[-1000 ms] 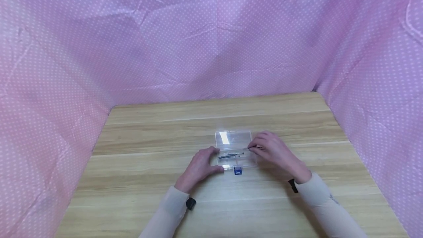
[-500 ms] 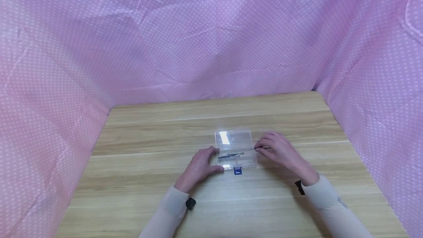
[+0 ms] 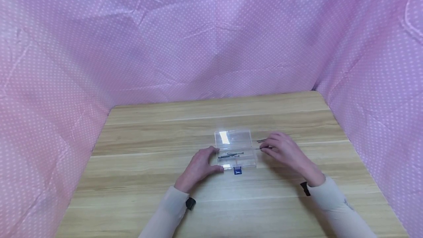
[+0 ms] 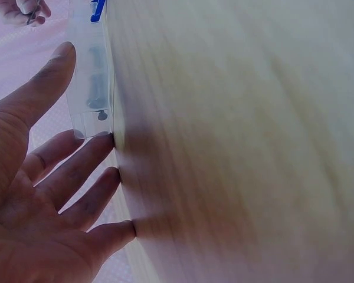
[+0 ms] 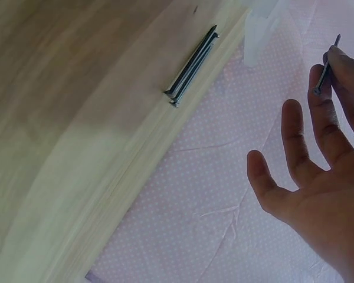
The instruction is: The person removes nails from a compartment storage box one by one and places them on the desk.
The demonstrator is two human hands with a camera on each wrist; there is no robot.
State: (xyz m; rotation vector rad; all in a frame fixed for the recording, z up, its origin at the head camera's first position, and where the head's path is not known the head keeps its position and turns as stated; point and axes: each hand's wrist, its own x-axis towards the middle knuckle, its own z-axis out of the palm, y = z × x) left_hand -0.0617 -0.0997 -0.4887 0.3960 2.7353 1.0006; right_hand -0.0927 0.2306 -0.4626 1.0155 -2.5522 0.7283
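A clear plastic box (image 3: 246, 162) lies with its lid (image 3: 241, 139) folded back, a blue latch (image 3: 237, 170) at its front. Several nails (image 3: 230, 155) lie inside it. My left hand (image 3: 199, 166) holds the box's left end, thumb at the front edge and index finger near the hinge. In the left wrist view, the other fingertips rest by the tabletop. To the right of the box, my right hand (image 3: 282, 151) pinches a single nail (image 5: 324, 76) between thumb and fingertips, the remaining fingers spread.
Several loose nails (image 5: 192, 66) lie together on the wooden table (image 3: 158, 131), right of the box and just beyond my right hand. Pink dotted cloth (image 3: 198, 47) hangs around the back and sides of the table.
My right hand has moved to the right, from the box's right edge out over the table, carrying the nail. The loose nails beside the box have come into view. My left hand stays put.
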